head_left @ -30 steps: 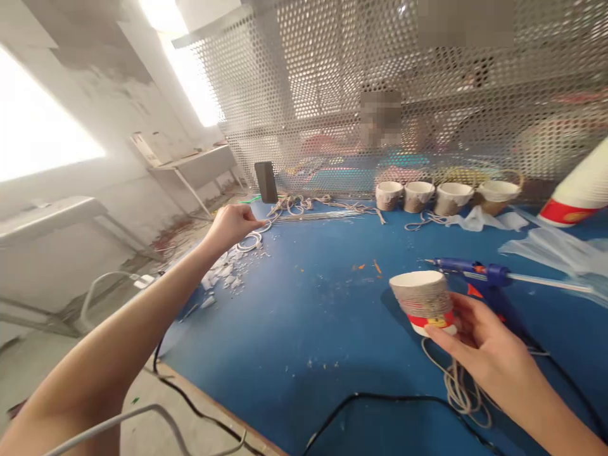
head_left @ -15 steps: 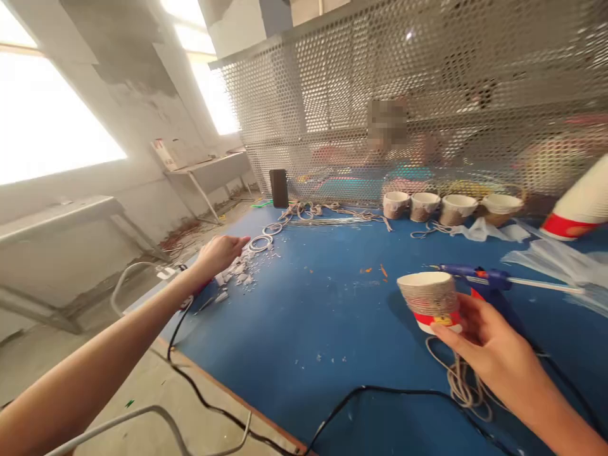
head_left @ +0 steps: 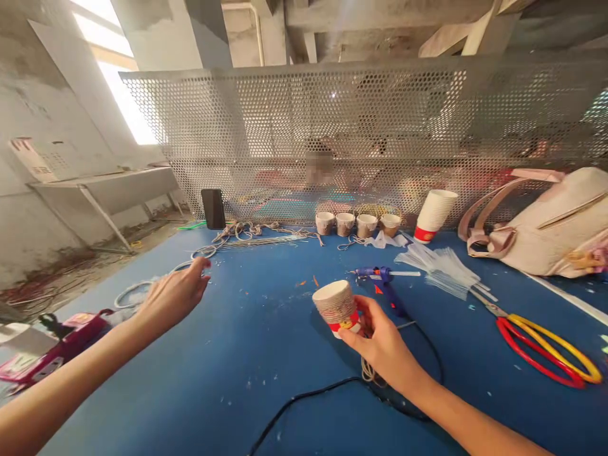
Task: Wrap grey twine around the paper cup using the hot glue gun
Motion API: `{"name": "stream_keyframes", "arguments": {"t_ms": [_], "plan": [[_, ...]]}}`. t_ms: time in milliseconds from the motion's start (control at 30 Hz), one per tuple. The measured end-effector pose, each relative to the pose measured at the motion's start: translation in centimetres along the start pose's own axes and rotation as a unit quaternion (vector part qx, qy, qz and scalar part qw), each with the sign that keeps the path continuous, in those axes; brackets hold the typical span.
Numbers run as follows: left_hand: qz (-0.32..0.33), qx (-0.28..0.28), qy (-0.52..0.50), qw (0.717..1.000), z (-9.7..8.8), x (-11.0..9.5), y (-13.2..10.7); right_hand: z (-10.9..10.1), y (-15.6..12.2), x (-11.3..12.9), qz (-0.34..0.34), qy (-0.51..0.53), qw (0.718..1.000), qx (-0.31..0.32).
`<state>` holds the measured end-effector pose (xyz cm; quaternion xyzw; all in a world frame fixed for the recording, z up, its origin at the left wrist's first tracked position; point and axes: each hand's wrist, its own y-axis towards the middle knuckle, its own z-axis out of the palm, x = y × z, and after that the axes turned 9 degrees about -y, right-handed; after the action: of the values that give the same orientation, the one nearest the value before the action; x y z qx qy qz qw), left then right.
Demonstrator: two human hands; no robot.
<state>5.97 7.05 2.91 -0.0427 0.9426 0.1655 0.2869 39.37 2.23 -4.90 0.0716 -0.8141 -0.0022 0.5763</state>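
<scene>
My right hand point(head_left: 382, 342) grips a paper cup point(head_left: 336, 309), tilted a little to the left above the blue table. Beige cord is wound round its upper part, and a red and white band shows below. Under this hand lies a loose coil of cord point(head_left: 371, 372). My left hand point(head_left: 178, 291) hovers over the table's left side near white cord loops point(head_left: 133, 292), its fingers loosely bent and apart with nothing visible in them. A blue glue gun point(head_left: 387, 285) with a clear stick lies beyond the right hand.
Several cord-wrapped cups point(head_left: 345, 223) line the back by a perforated metal screen point(head_left: 275, 133). A cup stack point(head_left: 433, 218), glue sticks point(head_left: 441, 269), red-and-yellow scissors point(head_left: 546, 348) and a pale bag point(head_left: 546, 221) lie right. A pink power strip point(head_left: 61, 348) is left; a black cable point(head_left: 313, 387) crosses the front.
The view has swung right, bringing the scissors and bag into sight. My left hand has moved away from the white scraps, its fingers loosening. My right hand still holds the cup.
</scene>
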Motion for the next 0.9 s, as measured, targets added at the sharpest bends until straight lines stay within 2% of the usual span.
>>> {"name": "stream_keyframes", "arguments": {"t_ms": [67,133,200,300,433,533,633,767,900], "plan": [[0.031,0.021,-0.013,0.999,1.2,-0.9,-0.4,0.1,0.0,0.1,-0.003,0.008,1.000,0.002],[0.089,0.080,-0.060,0.991,2.7,-2.6,-1.5,0.2,0.1,0.0,-0.010,0.010,1.000,0.003],[0.120,0.142,-0.127,0.974,4.5,-5.1,-3.2,0.3,0.2,-0.2,-0.013,0.007,1.000,0.001],[0.175,0.185,-0.199,0.946,7.3,-8.8,-5.8,0.5,0.2,-0.3,-0.016,0.001,1.000,-0.017],[0.199,0.171,-0.237,0.936,10.3,-11.7,-7.4,0.7,0.0,0.0,-0.037,0.009,0.999,-0.030],[0.196,0.180,-0.238,0.934,11.4,-12.0,-7.3,0.9,0.0,0.0,-0.042,0.018,0.999,-0.029],[0.194,0.191,-0.226,0.935,11.8,-11.7,-7.1,1.1,0.1,-0.3,-0.038,0.009,0.999,-0.026],[0.233,0.200,-0.185,0.934,11.6,-11.1,-7.3,1.2,0.1,-0.4,-0.036,-0.034,0.999,-0.010],[0.259,0.183,-0.148,0.937,10.8,-10.7,-7.2,0.8,-0.1,-0.4,-0.037,-0.124,0.992,-0.010]]}}
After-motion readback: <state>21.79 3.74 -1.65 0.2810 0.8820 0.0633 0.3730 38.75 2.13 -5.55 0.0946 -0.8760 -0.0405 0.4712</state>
